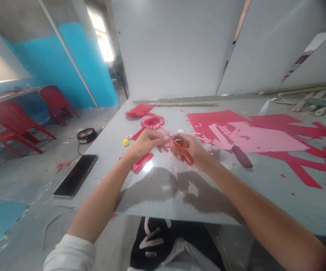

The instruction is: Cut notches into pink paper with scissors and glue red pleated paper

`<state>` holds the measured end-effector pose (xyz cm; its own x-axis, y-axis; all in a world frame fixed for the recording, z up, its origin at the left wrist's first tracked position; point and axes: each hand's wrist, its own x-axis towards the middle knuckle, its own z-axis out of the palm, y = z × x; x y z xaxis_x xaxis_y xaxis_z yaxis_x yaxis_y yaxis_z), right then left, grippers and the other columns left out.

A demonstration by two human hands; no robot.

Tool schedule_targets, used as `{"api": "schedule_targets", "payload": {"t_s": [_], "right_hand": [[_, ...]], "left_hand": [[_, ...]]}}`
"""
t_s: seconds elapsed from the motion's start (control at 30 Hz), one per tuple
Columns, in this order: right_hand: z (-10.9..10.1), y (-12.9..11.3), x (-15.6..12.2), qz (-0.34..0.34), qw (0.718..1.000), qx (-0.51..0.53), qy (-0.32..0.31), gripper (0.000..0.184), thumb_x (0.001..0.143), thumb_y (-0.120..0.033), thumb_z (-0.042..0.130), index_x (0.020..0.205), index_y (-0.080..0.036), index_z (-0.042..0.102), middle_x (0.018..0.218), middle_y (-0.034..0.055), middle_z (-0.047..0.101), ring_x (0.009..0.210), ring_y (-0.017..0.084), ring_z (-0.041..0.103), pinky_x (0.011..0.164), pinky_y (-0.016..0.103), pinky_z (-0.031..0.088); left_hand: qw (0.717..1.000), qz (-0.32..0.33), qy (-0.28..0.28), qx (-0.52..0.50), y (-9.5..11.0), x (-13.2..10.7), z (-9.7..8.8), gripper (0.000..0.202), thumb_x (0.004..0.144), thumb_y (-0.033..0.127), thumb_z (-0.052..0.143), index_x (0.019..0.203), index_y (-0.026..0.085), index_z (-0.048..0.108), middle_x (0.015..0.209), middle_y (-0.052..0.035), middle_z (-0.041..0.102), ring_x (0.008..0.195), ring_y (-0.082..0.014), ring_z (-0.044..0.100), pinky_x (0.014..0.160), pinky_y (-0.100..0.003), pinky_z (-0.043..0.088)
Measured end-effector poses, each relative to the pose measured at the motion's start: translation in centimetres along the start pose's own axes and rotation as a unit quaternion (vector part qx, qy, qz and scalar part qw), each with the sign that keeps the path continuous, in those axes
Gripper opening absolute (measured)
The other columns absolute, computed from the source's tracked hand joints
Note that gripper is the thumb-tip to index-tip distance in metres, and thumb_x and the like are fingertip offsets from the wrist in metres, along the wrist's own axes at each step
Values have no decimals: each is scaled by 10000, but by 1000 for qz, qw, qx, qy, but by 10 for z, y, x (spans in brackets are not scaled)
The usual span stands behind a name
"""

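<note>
Two bare forearms (236, 188) of ours stretch forward over black cloth (191, 229), whose white lettering we cannot read, and a bare near strip of grey table (225, 180). A flat black smartphone (76, 176) lies along the left edge. Our left hand (148, 143) pinches a small light-pink paper piece (168, 142) between closed fingers at mid-table; our right hand (192, 150) faces it, fingers curled round orange-handled scissors (186, 154). Red and pink paper sheets (276, 137) crowd the right; past a red pleated paper rosette (152, 121), a tall white panel (174, 49) bounds the far edge.
</note>
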<state>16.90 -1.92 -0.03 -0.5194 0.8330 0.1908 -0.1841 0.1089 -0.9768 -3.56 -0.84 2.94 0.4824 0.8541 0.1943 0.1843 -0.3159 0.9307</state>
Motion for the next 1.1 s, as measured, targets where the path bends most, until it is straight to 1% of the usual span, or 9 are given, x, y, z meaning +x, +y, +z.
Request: {"api": "schedule_targets", "payload": {"t_s": [0.2, 0.4, 0.57, 0.67, 0.87, 1.0, 1.1], "right_hand": [[2, -4, -1, 15, 1000, 0, 4, 369, 794, -460, 767, 957, -223, 535, 662, -40, 580, 508, 90, 464, 459, 244, 339], [2, -6, -1, 6, 1000, -11, 4, 356, 805, -451, 759, 958, -217, 537, 651, -45, 567, 509, 86, 452, 466, 244, 337], [1, -8, -3, 4, 1000, -15, 19, 362, 806, -448, 757, 959, -223, 519, 644, -52, 560, 494, 77, 421, 456, 241, 318], [0, -9, -2, 7, 1000, -14, 21, 366, 795, -438, 766, 952, -222, 516, 646, -47, 568, 502, 80, 438, 458, 241, 320], [-2, -11, -2, 21, 999, -30, 15, 383, 764, -423, 785, 952, -214, 524, 654, -41, 584, 505, 80, 453, 464, 241, 311], [-2, -12, -3, 24, 999, -31, 19, 368, 761, -405, 783, 947, -215, 529, 622, -54, 552, 501, 78, 424, 462, 240, 284], [-2, -15, -4, 25, 999, -37, 19, 320, 776, -381, 761, 932, -214, 538, 602, -59, 529, 511, 82, 411, 468, 241, 286]], "left_hand": [[1000, 3, 1, -8, -2, 1, -1, 368, 868, 469, 695, 737, 129, 752, 710, -88, 726, 666, -141, 673, 611, -240, 537], [1000, 7, -2, -4, -2, 1, -2, 350, 872, 449, 698, 756, 123, 754, 718, -91, 726, 664, -141, 670, 620, -245, 539], [1000, -1, 19, -5, -2, 1, -3, 325, 861, 429, 717, 772, 117, 738, 727, -94, 728, 662, -140, 672, 626, -244, 537], [1000, -1, 24, -11, -3, 1, -5, 293, 849, 405, 731, 796, 118, 733, 735, -90, 728, 672, -146, 680, 624, -244, 535], [1000, -1, 8, 1, -1, 0, -8, 267, 844, 374, 738, 767, 119, 718, 716, -72, 719, 653, -132, 666, 620, -234, 529], [1000, -1, 11, 7, 1, 0, -9, 274, 854, 382, 727, 777, 119, 714, 716, -70, 719, 650, -133, 665, 620, -237, 532], [1000, 10, 13, 8, 3, 0, -10, 272, 866, 378, 713, 781, 120, 714, 716, -67, 715, 660, -135, 670, 619, -236, 530]]}}
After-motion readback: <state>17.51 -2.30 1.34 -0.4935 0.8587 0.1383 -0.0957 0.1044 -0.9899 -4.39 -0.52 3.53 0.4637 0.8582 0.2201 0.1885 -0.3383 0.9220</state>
